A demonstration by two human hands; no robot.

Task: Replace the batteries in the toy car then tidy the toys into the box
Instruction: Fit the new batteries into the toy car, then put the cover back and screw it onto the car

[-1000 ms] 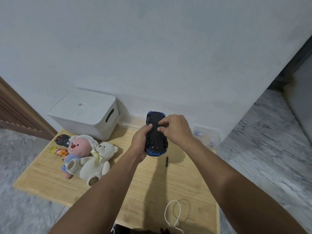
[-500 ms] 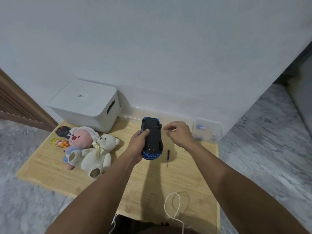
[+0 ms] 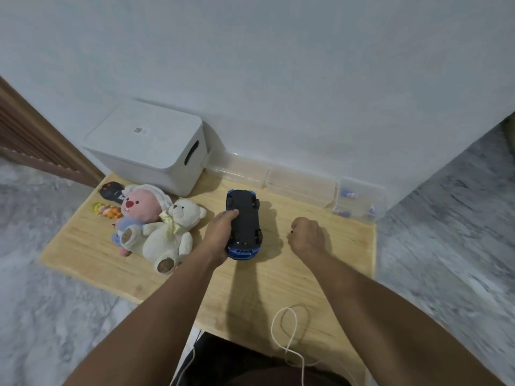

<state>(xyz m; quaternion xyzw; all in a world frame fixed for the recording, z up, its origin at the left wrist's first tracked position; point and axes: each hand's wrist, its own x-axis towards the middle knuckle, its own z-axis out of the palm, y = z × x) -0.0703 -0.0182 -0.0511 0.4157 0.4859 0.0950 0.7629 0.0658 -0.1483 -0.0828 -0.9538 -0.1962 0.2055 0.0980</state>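
Note:
The blue toy car is upside down, its black underside facing up, just above the wooden table. My left hand grips its left side, thumb on the underside. My right hand is low over the table to the right of the car, clear of it. Its fingers are curled round a thin dark screwdriver, of which only one small end shows. The white lidded box stands closed at the back left. A pink plush and a white teddy bear lie in front of it.
A black remote and a small colourful toy lie left of the plushes. Clear plastic containers line the wall; the right one holds small blue-and-white items. A white cord loops at the near edge.
My right hand left the car's underside and dropped to the table on the right, where the screwdriver lay. My left hand lowered the car slightly.

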